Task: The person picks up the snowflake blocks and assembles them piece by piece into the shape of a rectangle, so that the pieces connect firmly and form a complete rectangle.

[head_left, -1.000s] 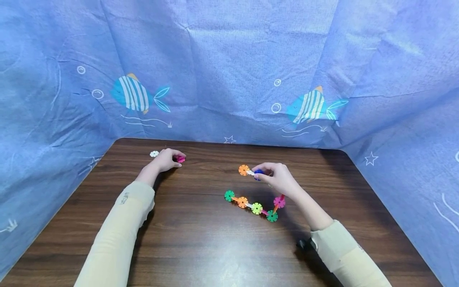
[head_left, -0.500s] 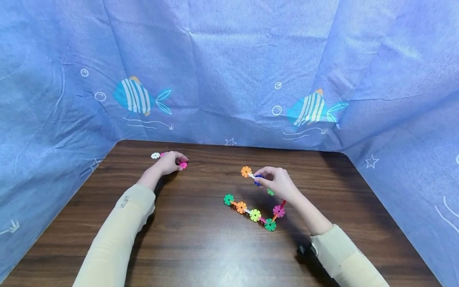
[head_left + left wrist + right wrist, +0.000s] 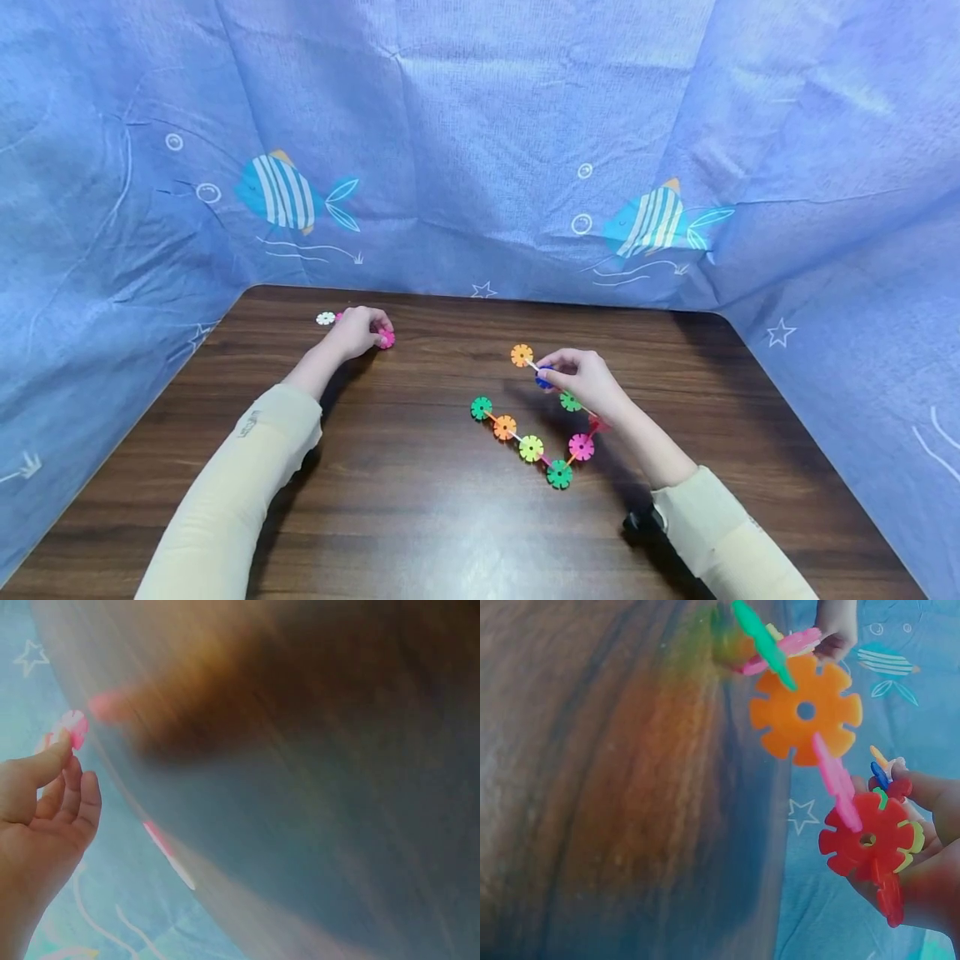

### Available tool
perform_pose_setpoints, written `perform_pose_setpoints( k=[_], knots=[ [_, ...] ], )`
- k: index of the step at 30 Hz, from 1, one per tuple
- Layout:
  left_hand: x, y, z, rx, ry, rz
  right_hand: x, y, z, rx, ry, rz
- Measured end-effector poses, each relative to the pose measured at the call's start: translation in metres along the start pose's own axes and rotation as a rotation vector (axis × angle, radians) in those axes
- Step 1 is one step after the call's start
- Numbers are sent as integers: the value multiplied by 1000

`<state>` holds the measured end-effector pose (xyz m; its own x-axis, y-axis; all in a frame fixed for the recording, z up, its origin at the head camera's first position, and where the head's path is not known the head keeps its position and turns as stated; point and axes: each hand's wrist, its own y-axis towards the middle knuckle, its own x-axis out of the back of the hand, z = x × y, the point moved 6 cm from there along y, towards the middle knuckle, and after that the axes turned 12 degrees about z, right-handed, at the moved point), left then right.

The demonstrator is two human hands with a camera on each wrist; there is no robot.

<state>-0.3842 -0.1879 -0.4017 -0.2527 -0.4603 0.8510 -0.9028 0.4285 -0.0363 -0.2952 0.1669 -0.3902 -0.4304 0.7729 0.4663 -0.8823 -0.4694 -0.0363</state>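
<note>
At the back left of the table, my left hand (image 3: 354, 333) pinches a pink notched plastic disc (image 3: 387, 339) between thumb and fingers. The same pink disc (image 3: 78, 732) shows at the fingertips in the left wrist view. My right hand (image 3: 588, 382) pinches a blue notched disc (image 3: 543, 380), part of a chain of interlocked discs. An orange disc (image 3: 522, 356) forms the chain's far end. From the hand the chain bends round in a V, through a light green disc (image 3: 571, 402) and a magenta disc (image 3: 581, 447), to a green end disc (image 3: 482, 408). My palm and wrist hide some links.
A white disc (image 3: 326, 318) and a partly hidden pink disc (image 3: 340, 316) lie behind the left hand. The brown wooden table (image 3: 420, 508) meets a blue fish-patterned cloth (image 3: 480, 150) at its back and sides. A black object (image 3: 633, 522) sits below the right cuff.
My left hand has moved slightly right with the pink disc, uncovering another pink disc behind it. The right hand stays nearly in place, while the chain has shifted and more links show beneath it.
</note>
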Motion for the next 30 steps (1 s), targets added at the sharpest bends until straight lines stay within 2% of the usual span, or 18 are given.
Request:
perform_pose_setpoints(
  k=[3, 7, 14, 22, 30],
  knots=[
    [-1, -1, -10, -26, -28, -18, 0, 0, -5, -31, 43, 18],
    [-2, -2, -26, -60, -68, -61, 1, -1, -11, -60, 36, 32],
    [-9, -7, -66, -96, -178, -125, 2, -1, -15, -71, 60, 34],
    [-21, -17, -102, -98, -308, -193, 1, -3, -11, -68, 71, 38],
    [-40, -22, -123, -83, -454, -213, 1, -4, -8, -72, 76, 42]
  ],
)
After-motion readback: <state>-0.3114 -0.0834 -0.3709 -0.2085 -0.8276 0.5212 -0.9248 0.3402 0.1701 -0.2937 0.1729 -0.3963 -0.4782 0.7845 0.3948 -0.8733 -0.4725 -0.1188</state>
